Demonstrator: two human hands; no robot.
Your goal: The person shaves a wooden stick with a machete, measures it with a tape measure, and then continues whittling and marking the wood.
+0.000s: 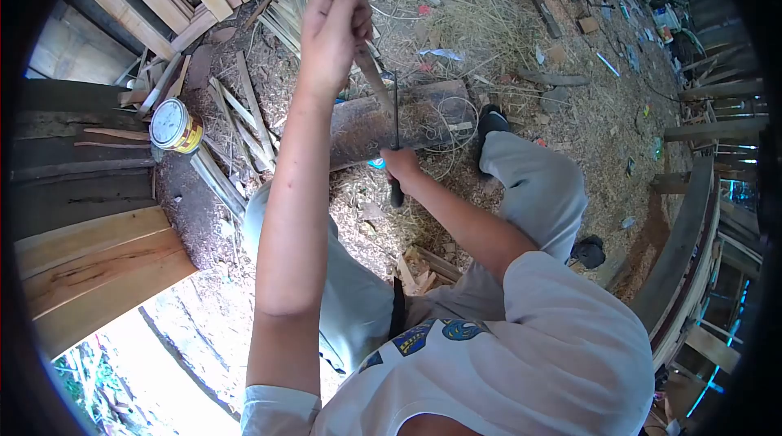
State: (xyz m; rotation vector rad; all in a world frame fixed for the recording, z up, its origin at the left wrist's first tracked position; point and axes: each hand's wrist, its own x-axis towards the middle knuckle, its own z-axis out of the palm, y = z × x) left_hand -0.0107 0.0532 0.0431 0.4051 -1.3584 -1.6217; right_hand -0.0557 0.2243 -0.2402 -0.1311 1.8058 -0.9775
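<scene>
The person sits on the ground and looks down at two bare arms. The left hand [334, 25] is raised high, with the fingers pressed together around the top end of a thin wooden strip [373, 82]. This strip goes down and a little to the right from the fist, so its long axis is almost upright, only tilted, and its lower end comes near a dark wooden block [423, 118] that lies across the ground in front of the knees. The right hand [401, 166] is lower and closer to the body; its grip is closed around the handle of a knife [396, 122], and the thin blade stands up from this hand, just beside the strip. I cannot tell if the blade edge touches the wood or is only very near. So the strip lies between the two hands, the left one holding it at the top, the right one below it with the blade along its length. Around them the ground is covered with shavings and straw. A tin can [175, 125] with a white lid stands to the left, near pale planks [98, 265]
</scene>
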